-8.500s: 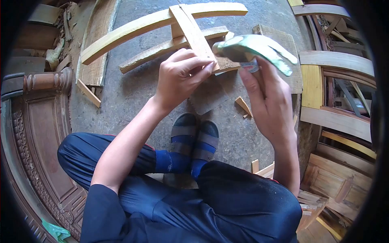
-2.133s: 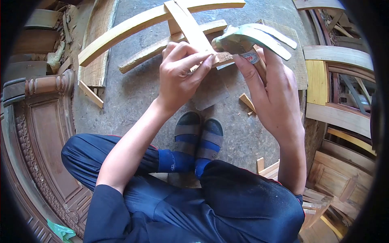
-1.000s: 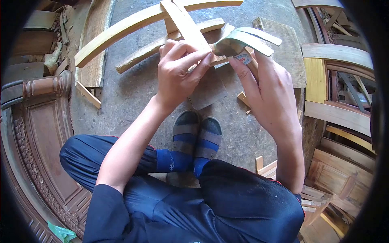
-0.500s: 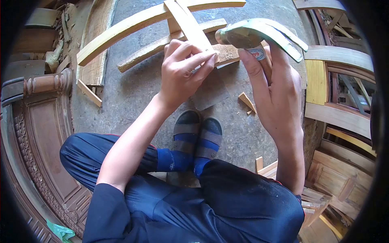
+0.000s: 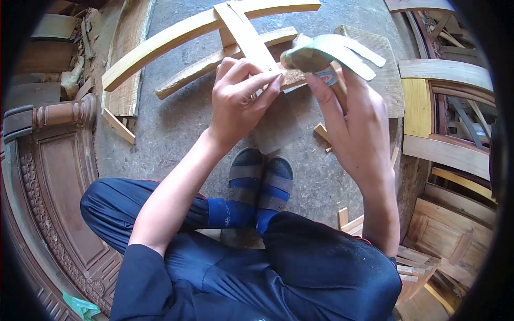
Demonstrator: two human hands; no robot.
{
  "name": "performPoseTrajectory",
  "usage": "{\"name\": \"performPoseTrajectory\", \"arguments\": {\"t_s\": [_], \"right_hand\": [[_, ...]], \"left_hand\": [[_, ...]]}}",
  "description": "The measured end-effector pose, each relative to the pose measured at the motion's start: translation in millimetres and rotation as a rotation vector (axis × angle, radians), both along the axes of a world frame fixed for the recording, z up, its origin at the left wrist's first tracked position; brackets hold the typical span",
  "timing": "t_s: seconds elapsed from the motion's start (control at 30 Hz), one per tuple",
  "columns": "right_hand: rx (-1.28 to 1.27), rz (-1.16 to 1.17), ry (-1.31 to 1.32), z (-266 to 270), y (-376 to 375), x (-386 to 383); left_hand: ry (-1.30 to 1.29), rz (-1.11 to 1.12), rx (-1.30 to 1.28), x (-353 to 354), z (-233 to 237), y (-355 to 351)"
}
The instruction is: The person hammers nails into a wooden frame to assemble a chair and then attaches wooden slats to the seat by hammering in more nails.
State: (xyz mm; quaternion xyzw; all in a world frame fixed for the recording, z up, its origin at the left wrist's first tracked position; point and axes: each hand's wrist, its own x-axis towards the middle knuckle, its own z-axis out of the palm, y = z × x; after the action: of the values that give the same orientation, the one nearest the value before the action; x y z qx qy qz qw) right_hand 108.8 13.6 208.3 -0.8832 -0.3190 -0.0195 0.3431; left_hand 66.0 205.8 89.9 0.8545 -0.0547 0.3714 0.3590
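Far out on the floor [image 5: 171, 128], a curved rail [image 5: 176, 37] runs left to right, and a slat [image 5: 243, 32] lies across it, slanting toward the near right. A strip [image 5: 198, 69] lies just nearer than the rail, under the slat. The left hand [image 5: 238, 99] sits on the slat's near end. The hammer [image 5: 321, 53] is just right of it, in the right hand [image 5: 356, 134]. A carved panel [image 5: 53, 171] lies left, stacked frames [image 5: 444, 150] right, and the feet [image 5: 259, 182] near centre.

Green claw hammer [image 5: 326, 53], head on slat [image 5: 247, 38] (pale)
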Motion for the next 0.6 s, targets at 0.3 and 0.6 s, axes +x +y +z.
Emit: {"name": "performPoseTrajectory", "arguments": {"t_s": [0.3,0.6], "right_hand": [[0.021,-0.104,0.083,-25,-8,-8],[0.295,-0.318,0.549,-125,-40,-84]], "left_hand": [[0.133,-0.021,-0.042,-9,-4,-3],[0.293,0.020,-0.260,-14,1,-12]]}}
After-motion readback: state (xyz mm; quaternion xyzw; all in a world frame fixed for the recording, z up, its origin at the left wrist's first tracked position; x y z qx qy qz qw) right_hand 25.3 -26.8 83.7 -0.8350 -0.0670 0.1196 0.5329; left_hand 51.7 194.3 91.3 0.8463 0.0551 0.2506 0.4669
